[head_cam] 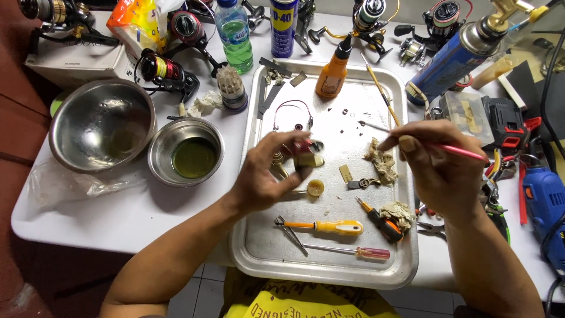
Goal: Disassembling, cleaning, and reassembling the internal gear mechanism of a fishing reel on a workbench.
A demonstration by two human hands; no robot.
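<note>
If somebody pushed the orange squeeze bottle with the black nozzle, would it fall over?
Probably. The orange squeeze bottle stands upright on the metal tray, tall and narrow, so a nudge near its black nozzle could tip it. Its plastic looks soft, likely squashy and light.

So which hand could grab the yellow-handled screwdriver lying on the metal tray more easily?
Probably the left hand. It holds a small red and gold reel part, but hovers closer to the yellow-handled screwdriver on the metal tray. The right hand grips a thin pink-handled brush, farther off.
</note>
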